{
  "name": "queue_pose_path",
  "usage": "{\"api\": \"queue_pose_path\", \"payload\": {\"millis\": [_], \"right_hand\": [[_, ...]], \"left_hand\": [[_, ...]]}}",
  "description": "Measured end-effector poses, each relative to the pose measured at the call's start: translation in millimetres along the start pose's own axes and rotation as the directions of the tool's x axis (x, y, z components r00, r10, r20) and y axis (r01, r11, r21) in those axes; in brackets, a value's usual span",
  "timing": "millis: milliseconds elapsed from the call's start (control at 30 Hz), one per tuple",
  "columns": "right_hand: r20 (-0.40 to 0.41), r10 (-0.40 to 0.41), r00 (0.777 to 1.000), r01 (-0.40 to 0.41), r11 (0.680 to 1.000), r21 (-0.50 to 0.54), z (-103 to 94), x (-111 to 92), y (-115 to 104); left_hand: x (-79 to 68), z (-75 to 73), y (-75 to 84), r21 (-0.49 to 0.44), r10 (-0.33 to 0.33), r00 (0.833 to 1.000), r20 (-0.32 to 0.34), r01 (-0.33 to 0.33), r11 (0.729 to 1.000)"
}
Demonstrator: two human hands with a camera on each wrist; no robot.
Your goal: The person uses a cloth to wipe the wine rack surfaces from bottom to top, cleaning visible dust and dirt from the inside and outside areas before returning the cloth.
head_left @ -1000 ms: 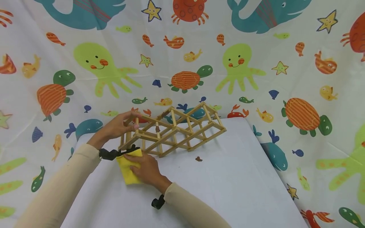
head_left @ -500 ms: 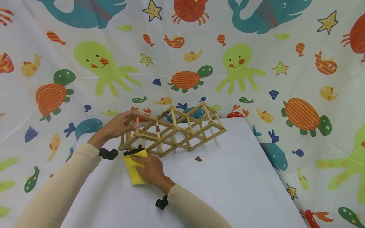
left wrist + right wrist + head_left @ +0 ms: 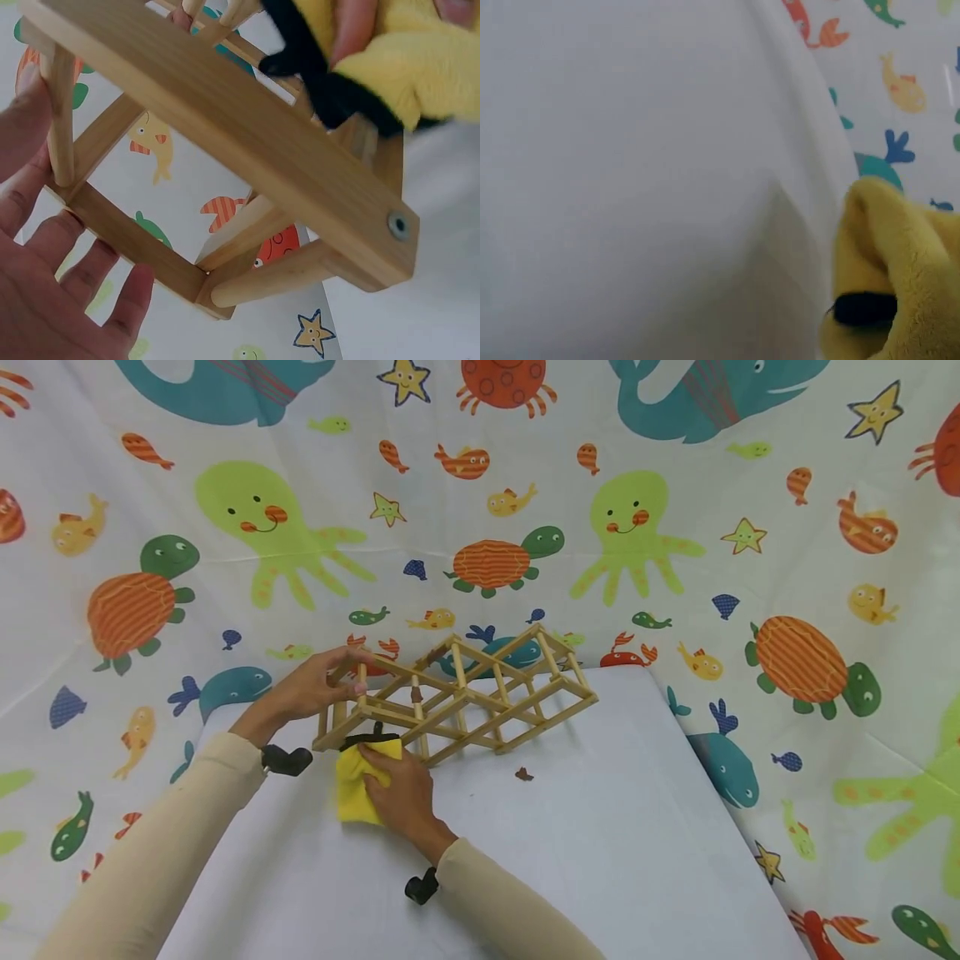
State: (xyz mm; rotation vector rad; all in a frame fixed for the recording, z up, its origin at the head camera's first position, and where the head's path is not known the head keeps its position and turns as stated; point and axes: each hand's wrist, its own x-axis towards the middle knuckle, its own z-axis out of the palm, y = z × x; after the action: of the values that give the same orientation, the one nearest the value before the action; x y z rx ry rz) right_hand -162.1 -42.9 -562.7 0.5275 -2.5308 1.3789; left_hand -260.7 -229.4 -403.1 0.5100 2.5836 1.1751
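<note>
Left grip (image 3: 311, 687) clasps wooden rack (image 3: 225, 124), long axis rightward and away; right grip (image 3: 405, 789), cloth (image 3: 356, 793).

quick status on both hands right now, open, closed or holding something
Left hand: holding the wooden rack at one end.
Right hand: holding the yellow cloth.

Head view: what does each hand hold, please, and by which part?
Left hand: light wooden lattice rack, by its left end. Right hand: yellow fuzzy cloth, near its black edge.
</note>
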Motion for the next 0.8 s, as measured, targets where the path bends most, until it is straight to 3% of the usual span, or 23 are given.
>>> {"api": "queue_pose_path", "payload": {"millis": [67,133,300,400,500,667,733,800], "right_hand": [[0.000,0.046,0.999,-0.046,0.998,-0.030,-4.1,-1,3],[-0.019,0.041,0.999,-0.042,0.998,-0.050,-8.0,-3,4],[-0.101,-0.137,0.985,0.137,0.991,-0.007,-9.0,-4,0],[-0.082,-0.203,0.976,0.205,0.979,0.010,-5.9,-2,-5],[0.008,-0.156,0.988,0.156,0.988,-0.017,-5.6,-2,-6],[0.111,0.007,0.994,0.007,0.993,-0.120,-14.0,-9,6],[0.098,-0.011,0.995,0.023,0.992,-0.125,-17.9,-13,11],[0.036,-0.098,0.995,0.101,0.989,-0.104,-21.1,-15,12]], "left_hand": [[0.6,0.2,1.0,-0.008,-0.003,1.000,0.001,0.003,1.000],[1.7,0.8,2.3,0.005,-0.008,1.000,0.000,0.008,1.000],[4.6,3.1,3.9,0.035,-0.009,1.000,-0.002,0.009,0.999],[4.6,3.3,3.0,0.034,-0.005,1.000,-0.003,0.005,0.999],[4.4,3.4,2.5,0.025,0.007,1.000,-0.002,-0.007,1.000],[2.3,3.1,3.5,0.003,-0.009,1.000,0.014,0.009,1.000],[0.9,3.6,4.3,-0.009,-0.022,0.999,0.025,0.022,1.000],[0.0,4.3,4.5,-0.022,-0.020,0.999,0.034,0.021,1.000]]}}
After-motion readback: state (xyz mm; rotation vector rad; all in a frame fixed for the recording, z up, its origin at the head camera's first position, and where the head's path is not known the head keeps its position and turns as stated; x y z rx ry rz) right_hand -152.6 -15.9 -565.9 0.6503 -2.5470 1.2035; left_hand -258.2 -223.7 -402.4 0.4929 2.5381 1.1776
